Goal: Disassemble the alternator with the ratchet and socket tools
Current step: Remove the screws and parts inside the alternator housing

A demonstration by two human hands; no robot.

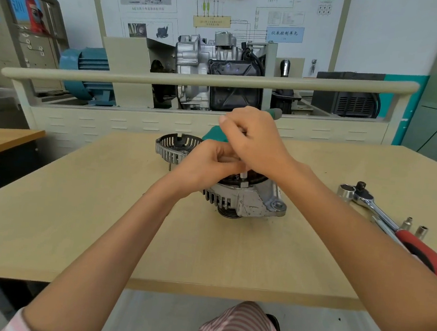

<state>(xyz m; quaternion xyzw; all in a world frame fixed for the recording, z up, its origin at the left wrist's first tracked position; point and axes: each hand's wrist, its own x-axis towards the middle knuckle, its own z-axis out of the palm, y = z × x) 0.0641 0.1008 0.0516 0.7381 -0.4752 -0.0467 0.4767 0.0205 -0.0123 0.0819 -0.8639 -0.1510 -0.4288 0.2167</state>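
The alternator (246, 198) sits at the middle of the wooden table (97, 233), pulley end down, open top facing up, and both hands are right on it. The right hand (255, 142) is clenched around a green-handled tool (272, 113), whose handle pokes out past the knuckles toward one o'clock. A thin shaft (244, 174) comes down from that fist to a nut on the alternator's upper rim. The left hand (206, 166) has its fingers curled in beside that shaft, over the open top; whether it pinches the shaft or only steadies the housing, I cannot tell, the fingers hide it.

At eleven o'clock from the alternator, just behind the left hand, the slotted metal cover (176, 148) lies on the table, hollow side up like a shallow bowl; what is inside is too dark to make out. Something green (215, 135) shows between it and the hands.

Out at three o'clock, well apart, lies the ratchet (380, 209), red grip running toward four o'clock under the right forearm. A big socket (346, 192) stands touching its head, and two small sockets (414, 227) stand upright just beside the shank.

At twelve o'clock, beyond the table's far edge, a beige rail (210, 79) runs across in front of a cutaway engine (217, 65).
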